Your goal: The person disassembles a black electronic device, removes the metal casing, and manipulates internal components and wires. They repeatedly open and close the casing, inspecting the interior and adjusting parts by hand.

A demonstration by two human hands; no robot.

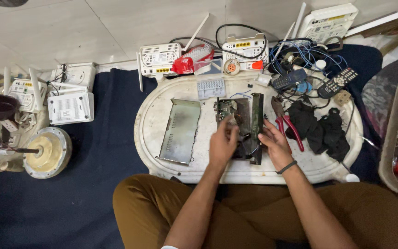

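Sitting cross-legged behind a white oval bench [162,138], working on an opened black set-top box [245,129] lying near the bench's middle. Resting the left hand [222,144] on the box's near-left part, fingers curled and drawn together over the circuit board [226,108]; whether pinching anything there, cannot tell, since the fingertips are blurring and hiding what is beneath. Pressing the right hand [275,145] against the box's right edge, fingers partly bent and close together, thumb side touching the black front panel [257,127]. Wearing a dark band on the right wrist. Lying just left of the box, apart from it, a bare metal cover plate [180,131]. Lying just right of the box, red-handled pliers [287,124], then crumpled black cloths [321,129]. Crowding beyond the box, white routers [160,59], tangled cables [300,53] and a remote control [337,82], with details too small to make out.
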